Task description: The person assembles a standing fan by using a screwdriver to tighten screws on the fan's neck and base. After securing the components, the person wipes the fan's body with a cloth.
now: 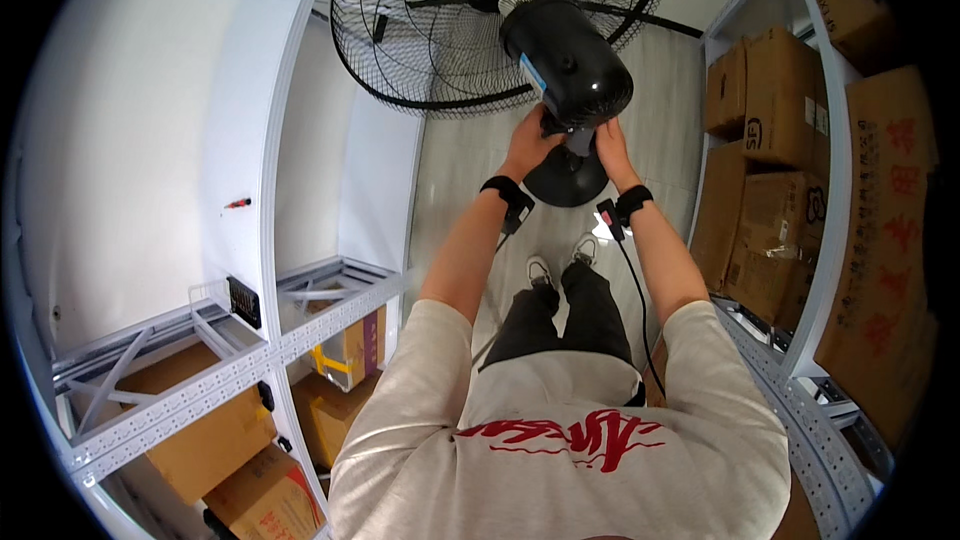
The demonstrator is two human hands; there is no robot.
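A large black pedestal fan [575, 60] stands in front of me, its wire guard [400, 95] spreading to the far left and its motor housing toward me. Just beneath the housing, my left hand [530, 144] grips the fan's neck from the left side. Opposite it, my right hand [614, 152] is closed against the neck from the right. The fingers of both hands are partly hidden behind the fan. Below them, the round black base [566, 182] rests on the floor. A black band with a small device sits on each wrist.
White metal shelving [235, 355] runs along my left, with cardboard boxes [215, 440] on its lower level. At my right, another rack holds several cardboard boxes [785, 100]. A cable [640, 290] hangs from the right wrist device. Pale tiles [455, 170] cover the floor.
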